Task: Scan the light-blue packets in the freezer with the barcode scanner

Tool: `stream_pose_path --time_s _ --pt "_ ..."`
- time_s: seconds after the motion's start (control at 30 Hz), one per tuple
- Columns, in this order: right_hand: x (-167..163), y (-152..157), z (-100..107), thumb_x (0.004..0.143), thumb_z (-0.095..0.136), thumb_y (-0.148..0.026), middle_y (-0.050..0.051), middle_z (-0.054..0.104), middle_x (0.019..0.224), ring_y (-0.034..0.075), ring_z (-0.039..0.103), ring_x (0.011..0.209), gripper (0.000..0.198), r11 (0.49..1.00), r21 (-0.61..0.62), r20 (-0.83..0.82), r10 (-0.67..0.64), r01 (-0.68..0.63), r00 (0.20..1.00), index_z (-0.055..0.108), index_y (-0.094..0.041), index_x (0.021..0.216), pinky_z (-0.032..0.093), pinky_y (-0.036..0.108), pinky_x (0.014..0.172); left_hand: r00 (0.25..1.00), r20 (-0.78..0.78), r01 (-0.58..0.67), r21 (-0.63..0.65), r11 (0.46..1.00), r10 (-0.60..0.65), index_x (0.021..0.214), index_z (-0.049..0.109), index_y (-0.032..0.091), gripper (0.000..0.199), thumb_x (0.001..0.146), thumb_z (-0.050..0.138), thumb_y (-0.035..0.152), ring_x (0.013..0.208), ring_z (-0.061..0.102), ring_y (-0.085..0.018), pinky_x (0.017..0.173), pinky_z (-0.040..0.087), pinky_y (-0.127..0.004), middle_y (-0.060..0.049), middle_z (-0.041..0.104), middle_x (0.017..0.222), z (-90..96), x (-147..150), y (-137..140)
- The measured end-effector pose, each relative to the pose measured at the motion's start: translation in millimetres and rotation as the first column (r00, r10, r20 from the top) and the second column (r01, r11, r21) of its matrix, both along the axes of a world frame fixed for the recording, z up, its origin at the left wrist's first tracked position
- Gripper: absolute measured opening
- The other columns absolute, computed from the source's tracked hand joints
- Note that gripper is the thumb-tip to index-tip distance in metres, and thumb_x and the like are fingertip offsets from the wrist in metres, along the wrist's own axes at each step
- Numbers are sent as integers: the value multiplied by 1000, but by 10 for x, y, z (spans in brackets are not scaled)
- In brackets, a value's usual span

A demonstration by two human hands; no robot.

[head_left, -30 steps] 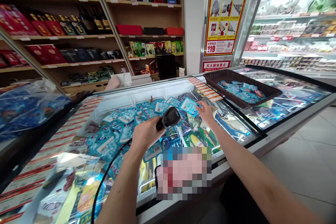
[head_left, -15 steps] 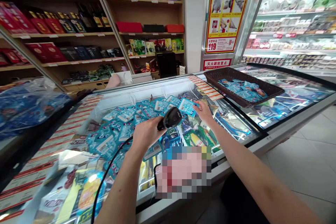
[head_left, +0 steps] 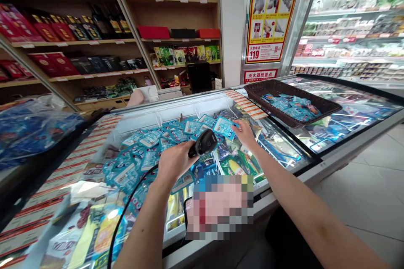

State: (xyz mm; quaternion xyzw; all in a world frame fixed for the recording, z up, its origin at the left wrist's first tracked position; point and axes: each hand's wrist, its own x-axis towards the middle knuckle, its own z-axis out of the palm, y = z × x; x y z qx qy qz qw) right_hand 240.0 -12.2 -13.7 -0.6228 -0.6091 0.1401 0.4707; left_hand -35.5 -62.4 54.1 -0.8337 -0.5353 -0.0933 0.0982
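Left hand [head_left: 175, 162]: closed around the grip of a black scanner [head_left: 203, 143]; palm turned down, most fingertips hidden.
Scanner: above the freezer's contents, its rounded head angled to the right; a black cable [head_left: 126, 210] runs from the grip down past the left forearm.
Right hand [head_left: 245, 134]: thumb and fingers pinched together on the right edge of a flat blue packet [head_left: 224, 127].
Blue packet: white panel upward, body reaching left from the fingers, near the scanner head; whether its underside rests on other goods, cannot tell.
Packet pile [head_left: 126, 172]: many like packets, heaped loosely and overlapping, left of and beyond the scanner; several show white barcode panels.
Wire divider [head_left: 217, 162]: white, standing between pile and green bags [head_left: 238, 164]; those lie below the right hand.
Pixelated flat object [head_left: 221, 206]: at the near edge, between the forearms; detail obscured.
Freezer [head_left: 189, 256]: white rim; price strips [head_left: 59, 189] in white and orange along its left side.
Brown basket [head_left: 292, 122]: on the freezer top, right of and beyond the right hand; more blue packets [head_left: 293, 107] inside.
Plastic-wrapped bundle [head_left: 34, 130]: blue, far left.
Background: wooden shelves [head_left: 179, 21] with boxes and bottles; red and yellow poster [head_left: 271, 12]; lit display shelves [head_left: 353, 29] at right.
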Motion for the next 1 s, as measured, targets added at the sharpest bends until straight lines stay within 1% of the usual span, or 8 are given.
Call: stream_pose_path --time_s 0.17,0.37,0.53,0.67,0.77,0.9,1.0 --pt "5 13 -16 84 50 -35 5 67 91 18 60 75 30 1000 -14 6 6 -5 1000 61 -19 106 44 27 70 1000 1 -14 -15 1000 14 106 62 29 31 81 48 42 86 65 -21 61 41 -25 -1 71 99 -4 11 -2" --pt "18 5 -26 83 50 -33 4 66 88 17 57 72 29 1000 9 14 -1 1 1000 62 -18 105 43 26 69 1000 18 -6 0 1000 6 105 62 29 31 81 49 43 87 65 -22 62 41 -26 -1 71 99 -14 5 3" --pt "42 13 -35 83 50 -36 5 66 89 18 57 73 32 1000 -21 24 -14 15 1000 62 -19 107 44 28 70 999 35 4 23 1000 -5 107 62 30 31 80 50 42 87 65 -22 63 42 -26 0 71 100 -22 10 3" --pt "72 23 -55 83 49 -35 6 66 95 19 59 77 33 997 -16 -4 -79 79 997 62 -18 109 45 30 73 999 40 -3 17 1000 2 109 61 30 34 80 50 42 89 65 -22 63 42 -26 -1 70 103 -21 22 1" --pt "122 43 -83 84 47 -35 7 67 93 20 60 77 34 990 -37 0 -139 139 990 62 -18 109 46 32 74 999 44 4 28 1000 -5 109 61 30 34 80 49 42 89 65 -22 62 42 -27 0 70 105 -23 21 2" --pt "214 73 -117 85 46 -35 9 67 90 23 60 78 37 965 -70 37 -250 252 967 61 -17 114 45 35 76 998 53 15 54 998 -17 109 61 29 33 81 48 42 88 65 -22 62 41 -28 0 69 106 -37 8 6" --pt "268 72 -121 86 44 -34 12 66 96 24 60 84 39 942 -79 55 -323 327 945 60 -15 117 44 37 80 998 61 24 71 997 -29 108 61 28 33 81 49 42 89 65 -22 62 40 -28 -1 69 107 -51 4 10"
